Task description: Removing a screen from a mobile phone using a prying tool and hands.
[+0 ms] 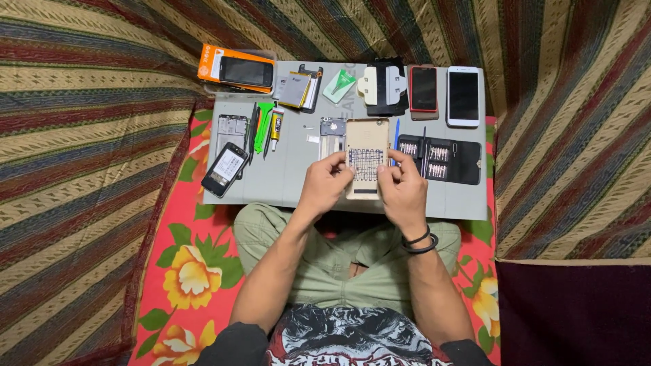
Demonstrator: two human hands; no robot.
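Both hands are working at frame centre: the left hand (324, 184) and right hand (401, 188) are pinching a small grid card (366, 165). It is lying over a beige phone back (367, 139) (on the grey mat (291, 169)).

- Home phone-repair spot, improvised on floor/bed, no real bench.
- Person sits cross-legged on floral cloth (183, 271) w/ striped blankets (88, 102) all round.
- Grey work mat (298, 169) holds several phones (463, 95), opened handset (232, 129), glue tube (276, 127).
- Black screwdriver-bit kit (441, 159) lies open at mat's right.
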